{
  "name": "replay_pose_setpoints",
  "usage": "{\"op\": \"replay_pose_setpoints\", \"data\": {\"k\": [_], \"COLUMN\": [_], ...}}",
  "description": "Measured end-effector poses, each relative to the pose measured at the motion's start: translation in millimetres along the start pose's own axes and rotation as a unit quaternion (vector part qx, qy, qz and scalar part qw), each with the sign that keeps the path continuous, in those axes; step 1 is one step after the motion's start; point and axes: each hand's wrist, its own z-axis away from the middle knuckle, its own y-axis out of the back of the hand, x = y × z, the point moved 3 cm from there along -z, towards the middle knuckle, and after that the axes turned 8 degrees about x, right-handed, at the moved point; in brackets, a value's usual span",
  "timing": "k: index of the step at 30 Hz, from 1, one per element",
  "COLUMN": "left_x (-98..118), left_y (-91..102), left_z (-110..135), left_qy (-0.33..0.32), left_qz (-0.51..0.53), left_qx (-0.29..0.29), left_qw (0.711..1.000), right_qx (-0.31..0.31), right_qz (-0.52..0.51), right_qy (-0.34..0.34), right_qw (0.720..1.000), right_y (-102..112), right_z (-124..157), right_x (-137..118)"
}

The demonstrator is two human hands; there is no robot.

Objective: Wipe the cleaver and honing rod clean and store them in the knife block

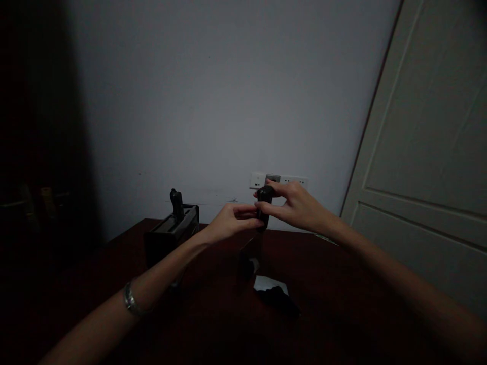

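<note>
Above the table, both hands meet at a knife [265, 194], held upright with its dark handle at the top. A dim, wide blade seems to hang below the handle, though the dark blurs its outline. My left hand [227, 223] pinches the lower handle from the left, with a metal bracelet on the wrist. My right hand [299, 204] grips the upper handle between thumb and fingers. To the left stands a dark knife block [170, 234], with a black handle [176, 204] sticking out of its top. A pale and black object [271, 285] lies below the hands; its kind is unclear.
The dark reddish table [319, 274] runs up to a pale wall [213, 101]. Wall sockets [257, 180] sit just behind the hands. A white panelled door [426, 152] is on the right. The left side is mostly in deep shadow.
</note>
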Motion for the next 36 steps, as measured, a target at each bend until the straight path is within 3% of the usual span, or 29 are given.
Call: {"op": "replay_pose_setpoints", "data": {"k": [7,13,18,21,24,29,36], "left_x": [17.2,44.4,99.0,128.5,143.1,133.0,92.1], "left_y": [16.5,61.3,112.2,141.5,171.1,220.9,265.1], "left_z": [7.8,4.8,-5.8,-11.7,-16.6,-22.8,-27.9], "left_qy": [-0.009,-0.029,-0.064,-0.091,-0.106,-0.096,-0.065], "left_qz": [0.012,-0.017,-0.063,-0.094,-0.113,-0.138,-0.151], "left_qx": [0.040,0.110,0.222,0.258,0.284,0.326,0.327], "left_qw": [0.999,0.993,0.971,0.957,0.946,0.930,0.931], "right_qx": [0.049,0.077,0.041,-0.019,-0.077,-0.118,-0.154], "right_qz": [-0.076,-0.230,-0.268,-0.247,-0.172,-0.135,-0.050], "right_qy": [-0.007,-0.110,-0.174,-0.221,-0.255,-0.247,-0.215], "right_qw": [0.996,0.964,0.947,0.943,0.948,0.952,0.963], "right_y": [-16.9,-44.7,-113.9,-170.4,-220.9,-273.2,-316.1], "right_z": [-23.4,-23.7,20.0,65.9,114.2,170.3,207.8], "right_x": [-1.6,30.0,57.2,64.4,66.0,62.5,70.5]}}
